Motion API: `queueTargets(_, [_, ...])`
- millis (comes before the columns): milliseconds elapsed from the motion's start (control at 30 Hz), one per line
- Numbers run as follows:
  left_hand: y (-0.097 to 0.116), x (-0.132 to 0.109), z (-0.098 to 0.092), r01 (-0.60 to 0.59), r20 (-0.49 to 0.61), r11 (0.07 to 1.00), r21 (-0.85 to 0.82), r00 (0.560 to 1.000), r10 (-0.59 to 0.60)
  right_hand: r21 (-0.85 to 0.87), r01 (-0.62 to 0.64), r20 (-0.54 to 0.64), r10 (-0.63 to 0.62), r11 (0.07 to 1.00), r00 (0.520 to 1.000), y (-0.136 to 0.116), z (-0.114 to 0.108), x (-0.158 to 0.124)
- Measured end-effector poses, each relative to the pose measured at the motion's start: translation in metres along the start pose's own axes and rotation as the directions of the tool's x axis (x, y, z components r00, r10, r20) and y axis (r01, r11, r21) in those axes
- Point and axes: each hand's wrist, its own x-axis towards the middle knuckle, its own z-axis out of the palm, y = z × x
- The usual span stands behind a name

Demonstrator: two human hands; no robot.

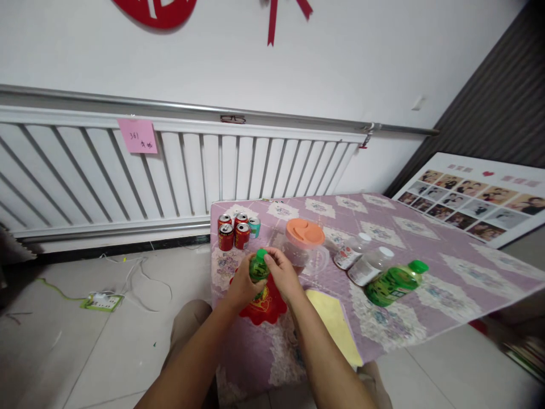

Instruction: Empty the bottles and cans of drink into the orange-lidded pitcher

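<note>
Fingers (245,267) of the left hand (240,285) were wrapped around a green bottle (257,270), while the right hand (284,277) had its fingertips (271,259) closed on the green cap (261,254). The bottle was upright over a red mat (275,311) — whether its base touched could not be told. A pitcher (296,253) with an orange lid (305,232) stood beyond the right hand; five cans (226,237) stood beyond the left — all on the purple tablecloth (251,355).

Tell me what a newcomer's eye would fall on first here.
Probably the green bottle, held in the left hand with the right hand at its green cap. Next, perhaps, the orange-lidded pitcher just beyond the right hand, then the cans grouped near the far left corner of the table.
</note>
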Motion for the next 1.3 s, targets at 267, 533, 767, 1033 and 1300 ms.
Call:
queueTargets(267, [-0.004,0.0,0.002,0.001,-0.005,0.999,-0.038,1.0,-0.001,-0.073,0.029,0.112,-0.02,0.997,0.994,-0.008,-0.004,0.003])
queueTargets(533, [-0.008,0.001,0.002,-0.03,0.007,0.997,-0.075,1.0,0.03,-0.145,0.059,-0.02,-0.062,0.988,0.998,0.002,0.007,0.004])
queueTargets(767, [-0.006,0.0,0.002,-0.028,-0.023,0.999,-0.029,0.999,0.028,-0.201,0.086,-0.093,-0.106,0.976,0.99,0.002,0.012,0.0])
queueTargets(1033, [-0.006,0.0,0.003,-0.013,-0.045,1.0,-0.029,0.999,0.012,-0.205,0.097,-0.108,-0.121,0.974,0.987,0.002,0.017,-0.005])
queueTargets(1300, [-0.003,-0.002,-0.003,0.007,-0.015,1.0,-0.018,1.0,-0.007,-0.249,0.046,-0.215,-0.102,0.967,0.971,0.025,-0.017,-0.04])
